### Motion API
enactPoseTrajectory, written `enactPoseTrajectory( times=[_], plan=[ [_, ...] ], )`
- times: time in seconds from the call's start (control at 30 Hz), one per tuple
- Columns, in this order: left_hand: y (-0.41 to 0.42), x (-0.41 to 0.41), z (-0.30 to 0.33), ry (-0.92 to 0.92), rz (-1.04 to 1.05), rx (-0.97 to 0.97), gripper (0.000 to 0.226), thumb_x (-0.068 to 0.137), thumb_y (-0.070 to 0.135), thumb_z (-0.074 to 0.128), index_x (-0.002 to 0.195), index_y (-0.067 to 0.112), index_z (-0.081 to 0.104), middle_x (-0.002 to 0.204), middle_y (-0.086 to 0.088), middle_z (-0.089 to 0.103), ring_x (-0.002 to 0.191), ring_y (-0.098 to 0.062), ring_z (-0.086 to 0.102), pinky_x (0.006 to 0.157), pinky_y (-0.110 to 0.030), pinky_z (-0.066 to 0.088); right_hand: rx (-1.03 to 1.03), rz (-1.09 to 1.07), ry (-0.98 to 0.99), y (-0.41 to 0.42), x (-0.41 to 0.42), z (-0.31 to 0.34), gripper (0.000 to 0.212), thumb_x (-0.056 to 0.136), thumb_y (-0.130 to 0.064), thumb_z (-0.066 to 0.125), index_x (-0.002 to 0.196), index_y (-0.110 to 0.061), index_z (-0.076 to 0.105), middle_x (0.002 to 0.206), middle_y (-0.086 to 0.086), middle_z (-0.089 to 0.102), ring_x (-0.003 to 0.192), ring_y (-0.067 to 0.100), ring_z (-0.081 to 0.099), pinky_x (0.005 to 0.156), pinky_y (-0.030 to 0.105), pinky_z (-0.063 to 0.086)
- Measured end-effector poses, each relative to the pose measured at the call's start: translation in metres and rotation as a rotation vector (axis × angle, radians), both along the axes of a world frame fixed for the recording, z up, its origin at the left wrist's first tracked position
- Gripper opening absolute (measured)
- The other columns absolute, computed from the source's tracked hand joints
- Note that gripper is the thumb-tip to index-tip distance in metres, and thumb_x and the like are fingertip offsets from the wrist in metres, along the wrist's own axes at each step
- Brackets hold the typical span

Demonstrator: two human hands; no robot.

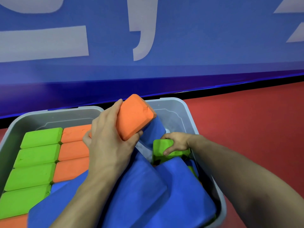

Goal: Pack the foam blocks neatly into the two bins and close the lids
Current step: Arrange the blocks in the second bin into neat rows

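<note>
Large blue foam blocks (141, 191) nearest, heaped loose and tilted over both bins. Left hand (107, 145) grasps orange block (134, 117), lifted above the gap between bins, likely being moved to a free slot. Right hand (176, 143) reaches into right bin (185, 112), fingers curled round green block (162, 145), probably to straighten it. Left bin (14, 127) holds tidy rows of green blocks (34, 155) and orange blocks (74, 150). No lids visible. Red floor (255, 129), blue banner (148, 46) behind.
</note>
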State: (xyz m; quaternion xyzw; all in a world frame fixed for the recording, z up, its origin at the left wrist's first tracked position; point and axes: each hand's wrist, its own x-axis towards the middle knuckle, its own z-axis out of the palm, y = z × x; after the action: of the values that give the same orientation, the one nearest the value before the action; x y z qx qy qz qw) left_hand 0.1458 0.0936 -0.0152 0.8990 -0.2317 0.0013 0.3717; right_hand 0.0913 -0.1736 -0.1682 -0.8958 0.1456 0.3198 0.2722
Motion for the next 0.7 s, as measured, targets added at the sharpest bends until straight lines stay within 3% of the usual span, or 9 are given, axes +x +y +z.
enactPoseTrajectory(
  times=[0.1,0.17,0.27,0.33,0.5,0.57,0.63,0.7],
  plan=[
    [-0.001,-0.001,0.000,-0.010,-0.011,0.023,0.095,0.072,0.041,0.085,0.148,0.048,0.030,0.145,0.020,0.042,0.133,-0.011,0.035,0.104,-0.045,0.024,-0.007,0.026,0.038,-0.004,0.001,0.004,0.076,0.076,-0.049,0.084,0.142,-0.031,0.051,0.136,-0.003,0.056,0.123,0.021,0.054,0.105,0.034,0.044],
    [0.000,-0.001,0.000,-0.014,-0.008,0.031,0.095,0.072,0.041,0.085,0.148,0.048,0.029,0.144,0.020,0.043,0.132,-0.011,0.036,0.104,-0.046,0.024,-0.010,0.059,0.066,-0.002,-0.002,-0.001,0.073,0.080,-0.042,0.083,0.144,-0.027,0.050,0.141,0.000,0.054,0.128,0.022,0.052,0.106,0.029,0.041],
    [0.000,-0.002,0.000,-0.023,-0.021,0.050,0.095,0.072,0.041,0.084,0.149,0.046,0.030,0.141,0.020,0.043,0.131,-0.013,0.037,0.105,-0.047,0.025,-0.007,0.056,0.076,-0.002,-0.011,-0.009,0.065,0.088,-0.032,0.077,0.147,-0.023,0.049,0.144,0.001,0.054,0.130,0.020,0.050,0.089,0.012,0.034],
    [0.000,-0.002,0.000,-0.045,-0.039,0.073,0.094,0.072,0.040,0.084,0.149,0.047,0.030,0.139,0.022,0.042,0.130,-0.013,0.038,0.104,-0.048,0.025,0.003,0.034,0.071,-0.004,-0.013,-0.013,0.065,0.090,-0.031,0.076,0.148,-0.025,0.048,0.145,0.000,0.053,0.130,0.018,0.050,0.085,0.009,0.031],
    [0.000,-0.001,0.000,-0.043,-0.049,0.065,0.093,0.073,0.041,0.083,0.149,0.046,0.030,0.140,0.023,0.043,0.131,-0.012,0.038,0.105,-0.047,0.025,0.078,-0.059,0.100,0.002,-0.018,-0.005,0.079,0.087,-0.040,0.077,0.155,-0.029,0.037,0.155,-0.004,0.042,0.142,0.018,0.040,0.106,0.020,0.031],
    [-0.001,-0.001,0.000,-0.039,-0.062,0.062,0.093,0.073,0.041,0.083,0.149,0.046,0.030,0.141,0.023,0.042,0.132,-0.011,0.037,0.106,-0.047,0.025,0.173,-0.247,-0.065,0.005,-0.021,0.006,0.079,0.086,-0.045,0.076,0.154,-0.028,0.039,0.155,-0.006,0.040,0.145,0.017,0.038,0.113,0.023,0.031],
    [-0.001,-0.001,0.000,-0.045,-0.076,0.060,0.094,0.074,0.042,0.083,0.150,0.046,0.029,0.141,0.024,0.042,0.132,-0.010,0.035,0.107,-0.050,0.026,0.392,-0.535,-0.314,0.013,-0.023,0.032,0.056,0.093,-0.039,0.070,0.144,-0.026,0.052,0.147,-0.005,0.053,0.136,0.014,0.050,0.108,0.023,0.039],
    [-0.001,0.000,0.000,-0.036,-0.080,0.054,0.093,0.075,0.042,0.082,0.151,0.045,0.028,0.141,0.025,0.041,0.133,-0.008,0.034,0.107,-0.051,0.025,0.549,-0.631,-0.373,0.029,-0.031,0.070,0.035,0.098,-0.039,0.062,0.131,-0.026,0.063,0.131,-0.006,0.067,0.121,0.009,0.062,0.103,0.025,0.045]
  ],
)
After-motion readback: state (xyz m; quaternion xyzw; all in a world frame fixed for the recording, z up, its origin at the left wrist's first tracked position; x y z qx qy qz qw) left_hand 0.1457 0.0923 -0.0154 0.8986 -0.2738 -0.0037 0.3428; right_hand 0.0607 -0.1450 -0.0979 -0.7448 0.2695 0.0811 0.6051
